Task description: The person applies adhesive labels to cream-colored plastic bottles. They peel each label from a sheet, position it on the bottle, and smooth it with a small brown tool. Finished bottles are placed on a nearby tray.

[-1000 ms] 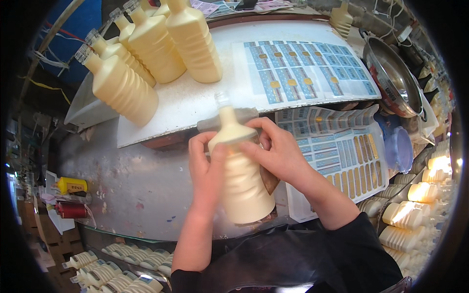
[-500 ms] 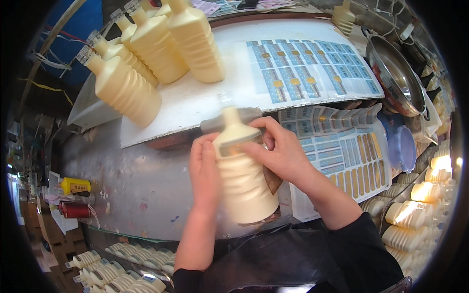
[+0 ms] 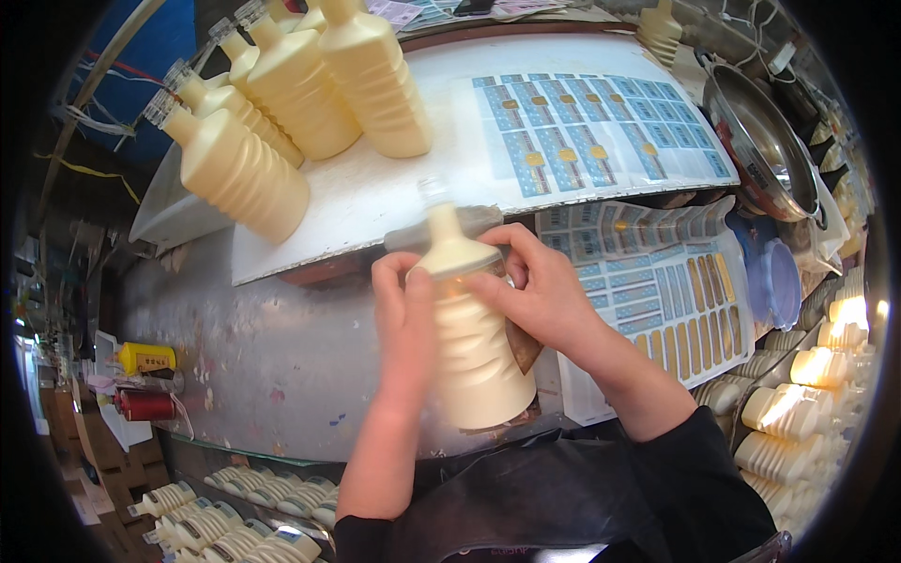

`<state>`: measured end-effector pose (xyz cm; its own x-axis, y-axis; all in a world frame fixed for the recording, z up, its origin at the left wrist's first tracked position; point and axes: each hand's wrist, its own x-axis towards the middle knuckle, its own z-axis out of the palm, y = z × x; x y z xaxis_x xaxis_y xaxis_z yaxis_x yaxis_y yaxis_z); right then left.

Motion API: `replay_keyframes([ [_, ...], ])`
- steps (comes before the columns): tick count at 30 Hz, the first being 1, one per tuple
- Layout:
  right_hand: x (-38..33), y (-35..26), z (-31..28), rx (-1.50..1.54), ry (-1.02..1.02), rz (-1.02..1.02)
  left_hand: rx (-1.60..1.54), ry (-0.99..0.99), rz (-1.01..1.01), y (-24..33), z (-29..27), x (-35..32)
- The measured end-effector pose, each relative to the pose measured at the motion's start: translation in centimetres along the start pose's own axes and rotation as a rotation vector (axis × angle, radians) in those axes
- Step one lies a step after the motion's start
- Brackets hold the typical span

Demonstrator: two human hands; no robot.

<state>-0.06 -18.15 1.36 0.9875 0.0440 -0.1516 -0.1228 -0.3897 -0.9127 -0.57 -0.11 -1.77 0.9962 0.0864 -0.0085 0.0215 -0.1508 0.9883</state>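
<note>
A cream-coloured bottle point(image 3: 479, 366) with a ridged body and clear threaded neck lies tilted in front of me, neck pointing away. My left hand point(image 3: 404, 305), a little blurred, is curled with its fingertips against the bottle's left shoulder. On the other side, my right hand point(image 3: 530, 281) is bent with thumb and fingers pinched at a shiny dark band point(image 3: 474, 267) across the bottle's shoulder. Below the right palm, a brown flat piece point(image 3: 523, 347) shows beside the bottle; its kind I cannot tell. Beneath the neck is a grey pad-like thing point(image 3: 404, 236).
Several cream bottles point(image 3: 300, 94) stand at the far left of a white board point(image 3: 450, 84). Blue-and-gold label sheets point(image 3: 563, 131) lie on it, with more sheets point(image 3: 676, 319) to the right. Beyond are a metal pan point(image 3: 755, 131) and blue basin point(image 3: 774, 281). Rows of bottles point(image 3: 779, 413) fill the lower right.
My left hand has shifted slightly to the right across the bottle's shoulder, its thumb now over the band's left end. My right hand and the bottle stay nearly in place.
</note>
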Motion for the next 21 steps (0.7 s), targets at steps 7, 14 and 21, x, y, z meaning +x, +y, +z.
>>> replay_keyframes([
  [7, 0.5, 1.1, -0.4, 0.095, -0.029, -0.044, -0.116, -0.006, -0.038, -0.1, 0.1, 0.1],
  [14, 1.1, 3.0, 0.0, 0.477, -0.184, 0.133, 0.0, -0.039, -0.097, 0.3, 0.3, 0.2],
  [21, 1.4, 4.5, 0.8, 0.658, -0.205, 0.102, -0.107, -0.08, -0.089, 0.1, 0.3, -0.1],
])
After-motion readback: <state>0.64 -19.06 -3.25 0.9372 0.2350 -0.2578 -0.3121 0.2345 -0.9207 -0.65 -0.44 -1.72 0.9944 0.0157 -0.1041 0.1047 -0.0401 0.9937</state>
